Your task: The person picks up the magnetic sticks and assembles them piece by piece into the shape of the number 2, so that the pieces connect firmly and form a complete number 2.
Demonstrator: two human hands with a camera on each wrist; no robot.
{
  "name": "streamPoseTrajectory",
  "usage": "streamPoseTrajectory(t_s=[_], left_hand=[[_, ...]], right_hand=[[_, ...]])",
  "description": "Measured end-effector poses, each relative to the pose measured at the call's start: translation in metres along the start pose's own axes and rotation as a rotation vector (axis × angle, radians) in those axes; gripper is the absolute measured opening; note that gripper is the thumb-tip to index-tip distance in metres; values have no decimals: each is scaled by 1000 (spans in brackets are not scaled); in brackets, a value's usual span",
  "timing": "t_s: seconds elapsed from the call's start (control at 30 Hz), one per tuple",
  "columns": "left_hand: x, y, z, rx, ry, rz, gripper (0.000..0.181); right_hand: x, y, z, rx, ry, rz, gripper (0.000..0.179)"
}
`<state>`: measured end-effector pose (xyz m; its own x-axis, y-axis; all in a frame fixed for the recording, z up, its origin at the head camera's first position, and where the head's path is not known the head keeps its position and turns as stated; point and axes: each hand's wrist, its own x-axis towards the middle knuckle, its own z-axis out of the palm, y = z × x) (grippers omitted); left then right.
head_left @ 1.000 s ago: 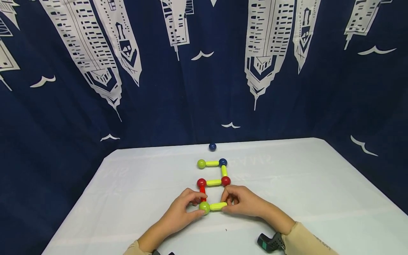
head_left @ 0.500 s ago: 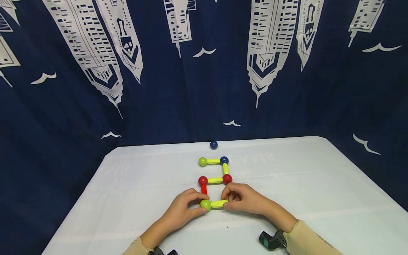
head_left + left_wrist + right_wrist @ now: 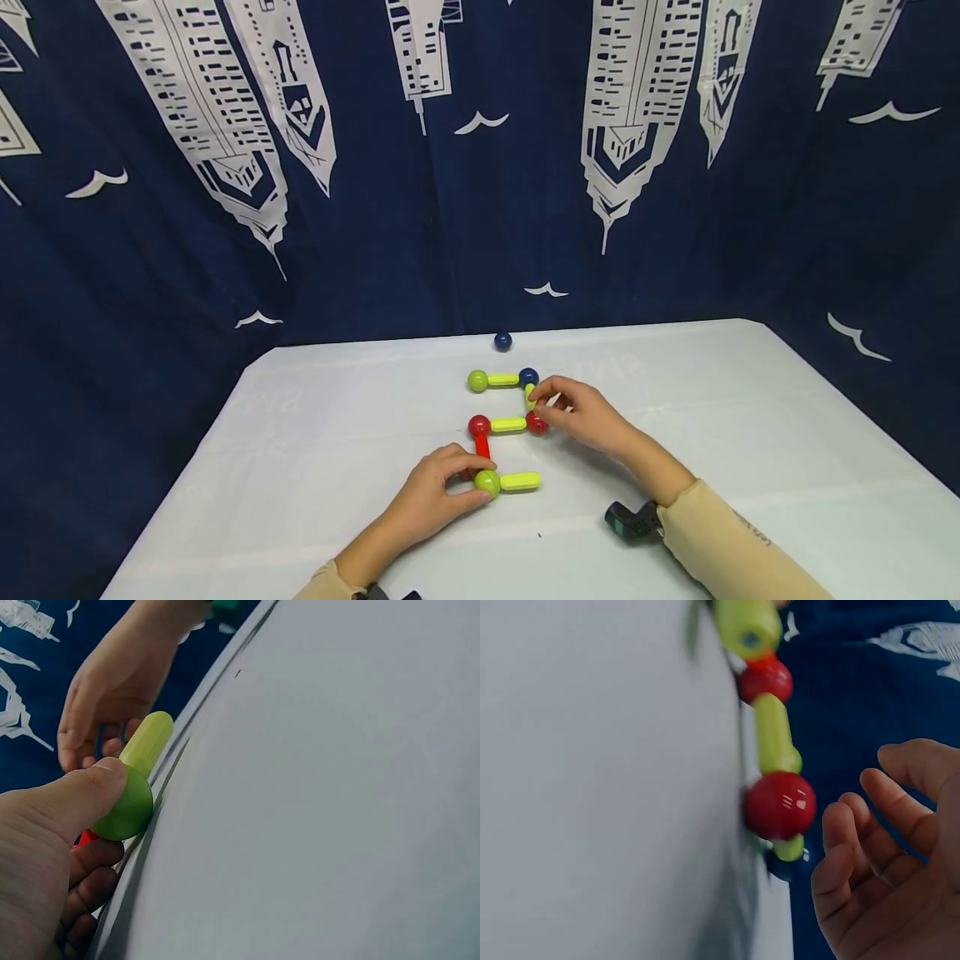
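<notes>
My left hand (image 3: 431, 497) pinches a green ball (image 3: 487, 483) between thumb and fingers, at the near end of a zigzag of balls and rods. From that ball a yellow-green rod (image 3: 521, 482) points right, its far end free. A red rod (image 3: 482, 444) links the ball to a red ball (image 3: 479, 426) behind it. Another yellow-green rod (image 3: 508, 425) runs to the right-hand red ball (image 3: 780, 805). My right hand (image 3: 588, 417) is beside and above that ball, fingers loosely bent and holding nothing, as the right wrist view shows.
Farther back, the zigzag goes on through a short rod (image 3: 529, 392) to a dark blue ball (image 3: 528, 377), then another rod (image 3: 503, 379) and a green ball (image 3: 477, 381). A loose blue ball (image 3: 502, 341) lies near the back edge of the white table (image 3: 337, 433).
My right hand has let go of the near yellow-green rod and moved away from me to the right-hand red ball. My left hand has stayed on the green ball.
</notes>
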<state>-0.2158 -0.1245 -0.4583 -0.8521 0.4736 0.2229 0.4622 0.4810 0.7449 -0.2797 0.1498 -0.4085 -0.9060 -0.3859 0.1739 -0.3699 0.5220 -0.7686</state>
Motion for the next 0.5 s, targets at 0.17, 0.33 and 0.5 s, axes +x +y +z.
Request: streamPoseTrajectory(t_s=[0.17,0.33,0.5], left_hand=[[1,-1,0,13,7,-1,29],[1,-2,-2,16,8,-9,29],[0,-1,-1,20,1,-12,30]], right_hand=[[40,-4,-19,-43,96,51,24],[76,-3,-25,-25,145,104,28],[99,-1,-24,34,174,188,36]])
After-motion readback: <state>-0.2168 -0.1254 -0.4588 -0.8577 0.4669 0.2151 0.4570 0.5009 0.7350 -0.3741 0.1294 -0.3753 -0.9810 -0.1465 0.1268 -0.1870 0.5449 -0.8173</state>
